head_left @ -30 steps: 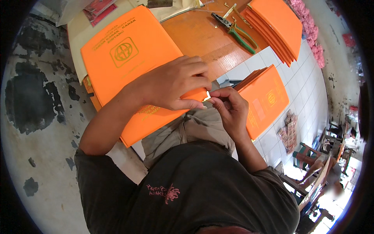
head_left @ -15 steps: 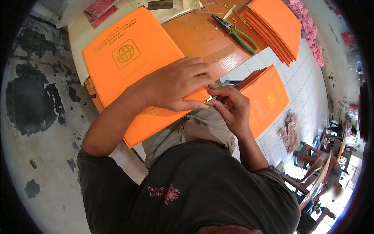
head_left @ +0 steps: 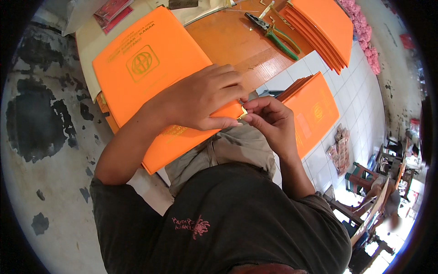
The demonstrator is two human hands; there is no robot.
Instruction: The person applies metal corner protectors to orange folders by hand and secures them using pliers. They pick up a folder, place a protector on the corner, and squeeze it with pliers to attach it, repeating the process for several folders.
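A large orange folder [head_left: 169, 50] with gold print lies slanted before me, partly over the table and partly over my lap. My left hand [head_left: 207, 97] rests across it, thumb and fingers closed around its right-hand corner. At that corner sits a small gold metal corner piece [head_left: 243, 112]. My right hand [head_left: 274, 119] pinches this piece between thumb and forefinger, against the folder's tip. The fingertips hide part of the metal, so how far it sits over the edge cannot be told.
Green-handled pliers [head_left: 279, 42] lie on the wooden table [head_left: 219, 34] near loose gold metal pieces [head_left: 267, 10]. Stacks of orange folders [head_left: 324, 27] stand at the far right, with more folders [head_left: 317, 114] beside my right hand. A person [head_left: 390, 201] is in the right background.
My right fingers have drawn slightly back from the folder's corner, so more of the gold corner piece shows. The left hand keeps its hold on the folder.
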